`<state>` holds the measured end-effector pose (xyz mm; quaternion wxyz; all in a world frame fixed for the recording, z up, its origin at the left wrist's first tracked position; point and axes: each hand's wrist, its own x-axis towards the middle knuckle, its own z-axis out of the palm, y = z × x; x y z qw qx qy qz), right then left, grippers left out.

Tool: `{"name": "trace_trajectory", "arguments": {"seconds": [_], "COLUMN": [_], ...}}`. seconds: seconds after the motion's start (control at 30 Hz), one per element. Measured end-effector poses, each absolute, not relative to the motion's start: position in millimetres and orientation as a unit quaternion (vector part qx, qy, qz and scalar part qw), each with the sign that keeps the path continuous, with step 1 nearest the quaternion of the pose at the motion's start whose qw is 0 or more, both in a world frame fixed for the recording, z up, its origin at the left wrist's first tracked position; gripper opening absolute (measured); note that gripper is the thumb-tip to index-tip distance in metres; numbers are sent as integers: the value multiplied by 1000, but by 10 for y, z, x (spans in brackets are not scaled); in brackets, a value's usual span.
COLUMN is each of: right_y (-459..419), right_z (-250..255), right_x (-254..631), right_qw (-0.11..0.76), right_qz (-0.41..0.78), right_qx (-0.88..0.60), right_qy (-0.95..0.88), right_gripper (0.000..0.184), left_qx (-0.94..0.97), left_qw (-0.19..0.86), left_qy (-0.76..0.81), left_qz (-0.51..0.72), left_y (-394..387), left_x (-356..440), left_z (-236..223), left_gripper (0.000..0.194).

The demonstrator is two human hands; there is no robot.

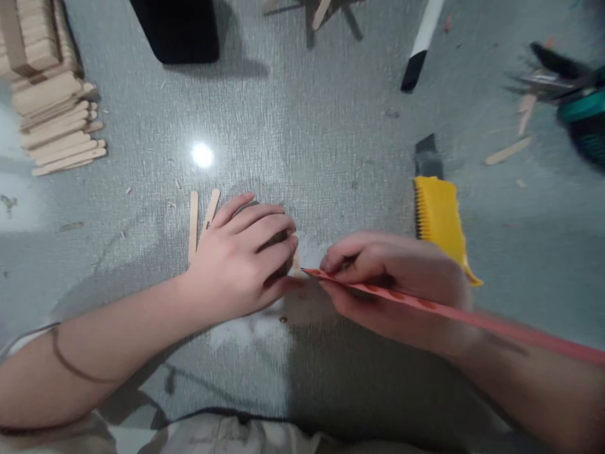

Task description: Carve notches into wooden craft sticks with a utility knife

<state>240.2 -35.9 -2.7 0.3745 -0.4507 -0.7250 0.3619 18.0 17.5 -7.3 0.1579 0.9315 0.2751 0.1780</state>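
Observation:
My left hand (pixel 241 258) is palm down on the table with its fingers curled. Its fingertips and thumb close around a wooden craft stick (pixel 297 261), of which only a short part shows. In my right hand (pixel 392 277) is a red patterned pencil (pixel 401 296), pinched near its dark point. That point meets or nearly meets the craft stick beside my left fingertips. Just left of my left hand lie a second craft stick (pixel 193 221) and a third craft stick (pixel 212 207), their lower ends partly hidden by the hand.
Bundled craft sticks (pixel 57 120) are stacked at upper left. A black object (pixel 184 31) stands at the top. Right of centre lie a yellow object with a jagged edge (pixel 439 214) and a white, black-tipped tool (pixel 420 50). A teal-and-black tool (pixel 583 107) and stick scraps (pixel 508 151) are far right.

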Motion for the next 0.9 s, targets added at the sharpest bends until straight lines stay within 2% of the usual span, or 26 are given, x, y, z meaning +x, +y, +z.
{"name": "trace_trajectory", "arguments": {"seconds": [0.23,0.9], "right_y": [-337,-345], "right_z": [-41,-90], "right_x": [2356,2353], "right_qw": [344,348], "right_qz": [345,330], "right_qx": [-454,-462], "right_qy": [-746,-746], "right_gripper": [22,23], "left_qx": [926,928], "left_qw": [157,159], "left_qy": [282,285], "left_qz": [195,181], "left_y": [145,133], "left_x": [185,190], "left_z": [-127,-135], "left_gripper": [22,19]}}
